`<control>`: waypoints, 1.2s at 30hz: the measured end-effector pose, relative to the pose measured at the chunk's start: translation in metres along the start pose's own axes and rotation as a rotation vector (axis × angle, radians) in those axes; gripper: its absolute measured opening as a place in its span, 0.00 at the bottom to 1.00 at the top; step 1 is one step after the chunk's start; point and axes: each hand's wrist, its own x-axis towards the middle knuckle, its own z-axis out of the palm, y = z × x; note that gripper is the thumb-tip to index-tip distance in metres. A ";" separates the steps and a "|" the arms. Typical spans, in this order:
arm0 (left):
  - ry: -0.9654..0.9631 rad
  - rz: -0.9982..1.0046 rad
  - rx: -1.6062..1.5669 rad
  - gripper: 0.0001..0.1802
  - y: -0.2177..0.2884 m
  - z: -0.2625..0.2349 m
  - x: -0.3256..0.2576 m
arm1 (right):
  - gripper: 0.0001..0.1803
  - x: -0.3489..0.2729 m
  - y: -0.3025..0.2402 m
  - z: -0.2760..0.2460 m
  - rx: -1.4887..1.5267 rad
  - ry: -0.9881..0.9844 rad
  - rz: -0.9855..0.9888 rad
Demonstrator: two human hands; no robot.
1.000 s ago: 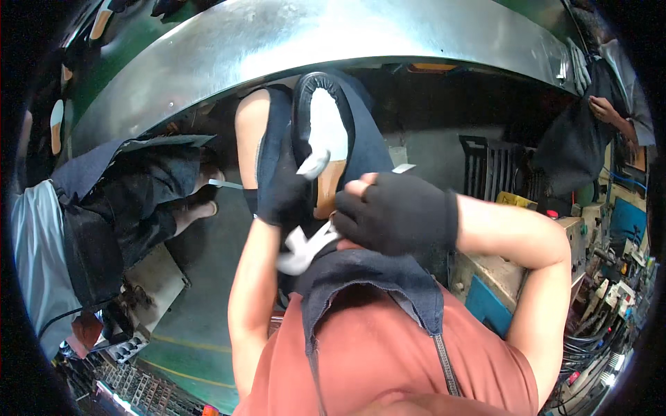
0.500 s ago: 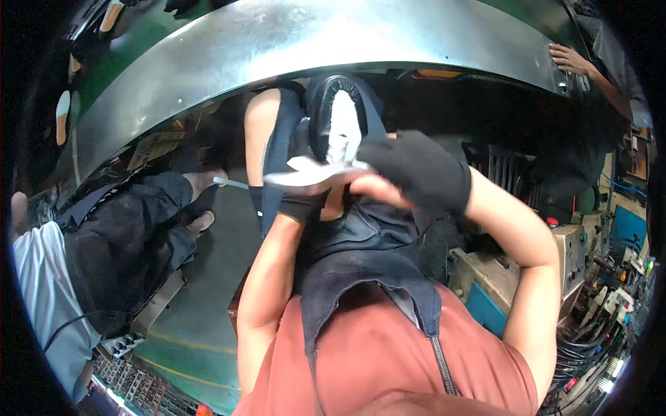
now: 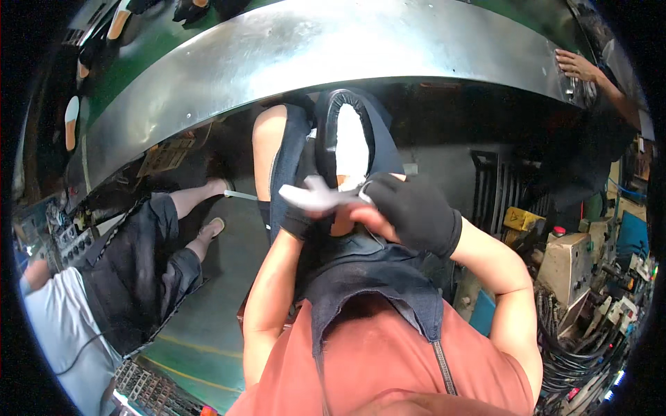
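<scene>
- A pale flat piece point(image 3: 316, 195) lies across both hands, its long axis left to right, just below the shoe point(image 3: 345, 142) held upright above the lap.
- Right hand point(image 3: 409, 211), gloved, has its fingers pinched on the piece's right end.
- Left hand point(image 3: 300, 220), gloved, sits under the left end; grip hidden, I cannot tell.
- Count: one piece, one shoe, two gloves.

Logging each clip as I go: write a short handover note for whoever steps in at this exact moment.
Left hand: black-gloved, under the pale flat piece, apparently gripping it.
Right hand: black-gloved, at the piece's right end.
Things: a black shoe upper with white lining sits on the lap beyond the hands, below the curved steel table edge.
Done: piece is held up at the shoe.
Left: piece not yet inside the shoe.
</scene>
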 end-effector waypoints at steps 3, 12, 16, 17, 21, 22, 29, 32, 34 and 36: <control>-0.127 -0.140 -0.302 0.40 0.054 -0.024 0.015 | 0.19 -0.005 0.027 0.003 -0.097 -0.153 0.230; -0.076 -0.081 -0.376 0.40 0.097 -0.049 0.023 | 0.21 -0.019 0.049 0.011 0.112 -0.161 0.400; 0.033 -0.090 -0.266 0.43 0.126 -0.062 0.026 | 0.23 -0.073 0.059 0.007 0.383 -0.052 0.777; 0.053 -0.074 -0.256 0.43 0.129 -0.062 0.030 | 0.24 -0.083 0.061 0.012 0.534 0.032 0.898; 0.059 -0.195 -0.672 0.34 0.110 -0.065 0.055 | 0.26 -0.106 0.063 0.057 0.840 0.288 1.196; 0.094 -0.073 -0.655 0.27 0.106 -0.073 0.076 | 0.26 -0.108 0.064 0.072 0.810 0.242 1.198; 0.227 0.067 -0.996 0.19 0.158 -0.143 0.238 | 0.27 -0.096 0.066 0.074 0.772 0.122 1.065; -0.001 -0.016 -0.570 0.15 0.121 -0.131 0.184 | 0.27 -0.098 0.067 0.078 0.822 0.152 1.057; 0.000 0.048 0.133 0.15 0.100 -0.116 0.130 | 0.27 -0.104 0.072 0.081 0.826 0.160 1.074; 0.302 0.134 0.492 0.19 0.066 -0.103 0.086 | 0.27 -0.110 0.070 0.086 0.833 0.193 1.077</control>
